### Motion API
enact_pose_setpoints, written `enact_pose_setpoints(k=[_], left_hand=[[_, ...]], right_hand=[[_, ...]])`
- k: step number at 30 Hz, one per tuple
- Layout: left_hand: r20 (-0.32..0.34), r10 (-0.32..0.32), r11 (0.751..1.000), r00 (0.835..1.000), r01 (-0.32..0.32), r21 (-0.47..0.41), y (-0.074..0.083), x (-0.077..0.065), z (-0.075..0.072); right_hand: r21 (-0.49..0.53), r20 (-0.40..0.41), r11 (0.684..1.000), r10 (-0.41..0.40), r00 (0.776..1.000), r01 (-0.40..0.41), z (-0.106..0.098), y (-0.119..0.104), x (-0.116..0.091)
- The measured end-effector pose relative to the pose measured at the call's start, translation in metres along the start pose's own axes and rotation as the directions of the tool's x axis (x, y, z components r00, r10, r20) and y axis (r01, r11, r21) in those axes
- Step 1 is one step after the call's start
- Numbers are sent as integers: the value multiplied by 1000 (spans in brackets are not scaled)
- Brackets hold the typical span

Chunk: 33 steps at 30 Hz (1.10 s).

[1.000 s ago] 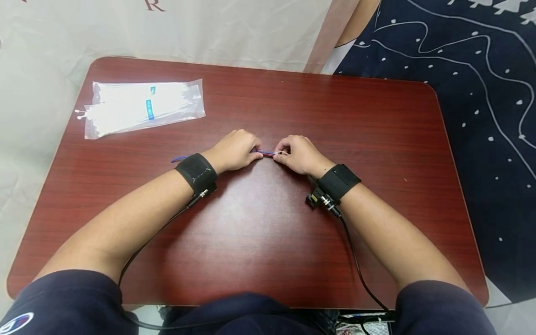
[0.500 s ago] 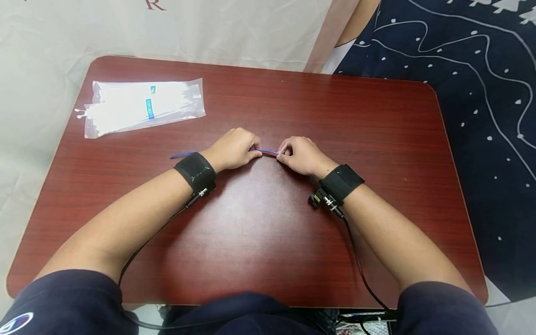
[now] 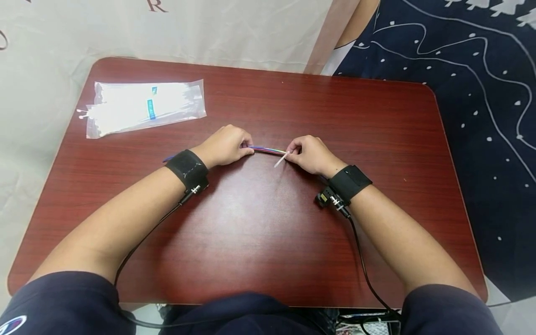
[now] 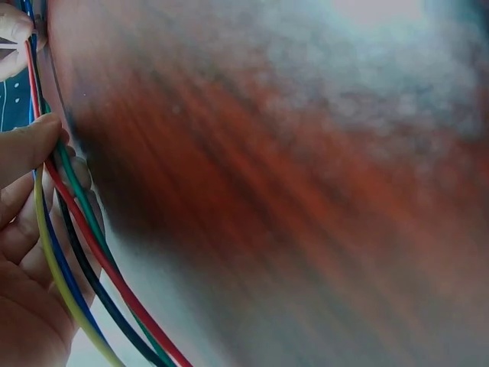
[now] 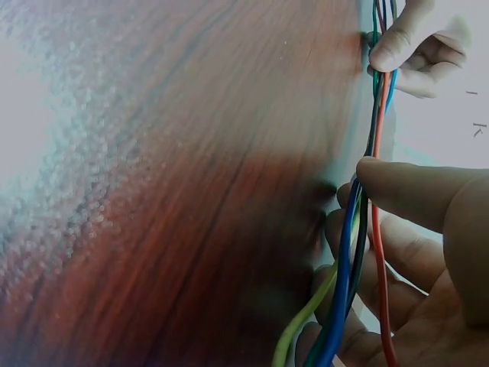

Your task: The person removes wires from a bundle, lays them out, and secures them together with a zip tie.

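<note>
My left hand (image 3: 226,145) and right hand (image 3: 311,154) pinch a bundle of thin wires (image 3: 265,150) between thumb and fingers, a short length stretched between them above the table. Red, yellow, blue, black and green wires (image 4: 114,279) fan out across the left palm in the left wrist view. Seen from the right wrist, the right thumb (image 5: 405,187) presses the wires (image 5: 341,298) against the fingers, and the left hand (image 5: 409,46) grips them farther along. A white cable tie (image 3: 281,159) sticks out at the right fingertips, its other end hidden by the hand.
A clear bag of white cable ties (image 3: 142,107) lies at the table's back left, a few ends poking out. The reddish-brown table (image 3: 356,121) backs onto a pale cloth (image 3: 209,28). Black camera cables (image 3: 360,260) run from both wrists.
Both hands have moved apart, the left one leftward and the right one rightward, so more wire shows between them. The white cable tie's end has come into view at the right fingers.
</note>
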<state>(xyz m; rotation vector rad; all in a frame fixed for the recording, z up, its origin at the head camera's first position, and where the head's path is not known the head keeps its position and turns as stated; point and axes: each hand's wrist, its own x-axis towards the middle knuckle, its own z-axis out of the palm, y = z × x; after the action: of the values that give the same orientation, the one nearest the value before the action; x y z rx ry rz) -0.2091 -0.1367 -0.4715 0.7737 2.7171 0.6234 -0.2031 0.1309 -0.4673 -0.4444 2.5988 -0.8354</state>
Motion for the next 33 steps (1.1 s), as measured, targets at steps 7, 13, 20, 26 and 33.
enact_pose_setpoints(k=[7,13,20,26,33], left_hand=[[-3,-39,999,999,39,16,0,-1,4],[-27,-40,998,999,41,44,3,-2,3],[-35,-51,995,998,54,78,7,-1,3],[-35,-68,994,997,71,83,9,0,4],[-29,-74,987,997,77,140,9,3,5]], right_hand=[[50,-18,999,-3,1000,4,4,12,5],[39,-34,999,14,999,-12,2,3,0],[43,-72,999,1,997,2,5,12,3],[24,-58,1000,-7,998,8,0,12,-4],[-220,-30,975,-8,1000,1,-6,7,-15]])
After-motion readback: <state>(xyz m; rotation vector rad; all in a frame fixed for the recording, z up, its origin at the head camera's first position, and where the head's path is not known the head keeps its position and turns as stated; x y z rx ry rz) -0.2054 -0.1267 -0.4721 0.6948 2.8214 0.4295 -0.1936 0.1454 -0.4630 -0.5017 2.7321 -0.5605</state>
